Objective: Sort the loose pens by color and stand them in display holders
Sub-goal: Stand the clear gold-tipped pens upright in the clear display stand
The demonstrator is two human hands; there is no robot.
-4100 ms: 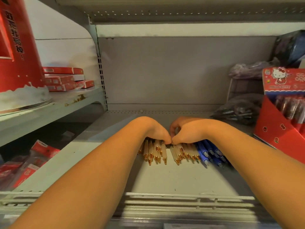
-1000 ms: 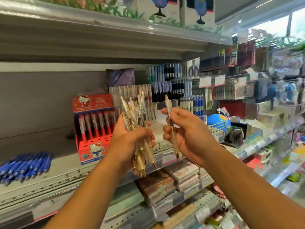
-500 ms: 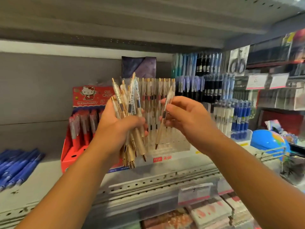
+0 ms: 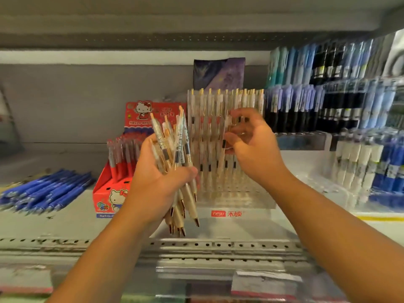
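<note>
Shelf rail (image 4: 196, 246), lower centre: perforated metal lip, nearest the camera.

Left hand (image 4: 153, 182), centre-left: fingers and thumb wrapped round a bundle of gold pens (image 4: 175, 149). The bundle is near upright, tips down and clicker ends fanned upward.

Right hand (image 4: 251, 147), centre-right: fingers curled, thumb and fingertips pinching what looks like a single gold pen (image 4: 226, 136). The pen's long axis is roughly vertical; the detail is blurred.

Clear holder (image 4: 240, 193), centre, just behind both hands: matching gold pens already stand in its rear rows. The right hand is against its front face and is the nearer hand. Judged next: the pen goes straight down into a free front slot.

Loose blue pens (image 4: 43, 191), left edge: lying flat on the shelf, unsorted.

Red carton (image 4: 107, 193), left of the holder: red pens standing in it.

Racks of blue and black pens (image 4: 328, 101), upper right, farthest.
</note>
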